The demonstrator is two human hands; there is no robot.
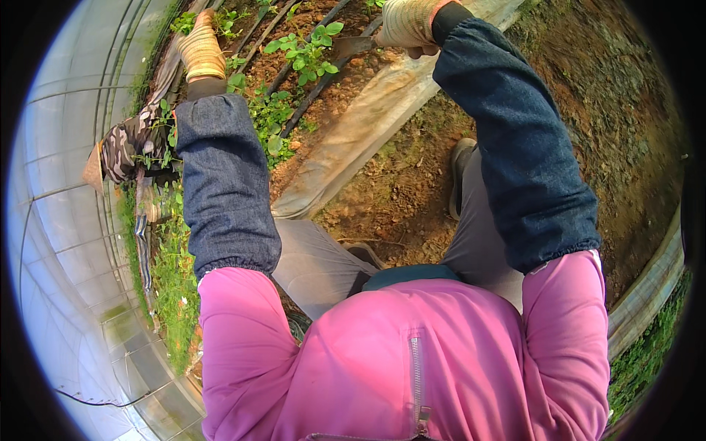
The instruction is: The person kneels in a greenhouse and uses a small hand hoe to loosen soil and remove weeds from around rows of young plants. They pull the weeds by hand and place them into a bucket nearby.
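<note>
My right hand, in a ribbed knit work glove, grips a small hand tool whose flat, soil-stained metal blade points left over the bed. The blade looks like a trowel's; its handle is hidden in my fist. Just left of its tip grows a leafy green seedling, rose-like in leaf. My left hand, gloved the same way, reaches to the bed's far side beside a low leafy plant. Its fingers are mostly turned from view, so whether they hold anything cannot be told.
Black drip hoses run along the reddish soil bed. Pale plastic sheeting edges it, with a bare dirt path under my feet. Another person in a camouflage top and conical hat bends among plants at left, near the greenhouse wall.
</note>
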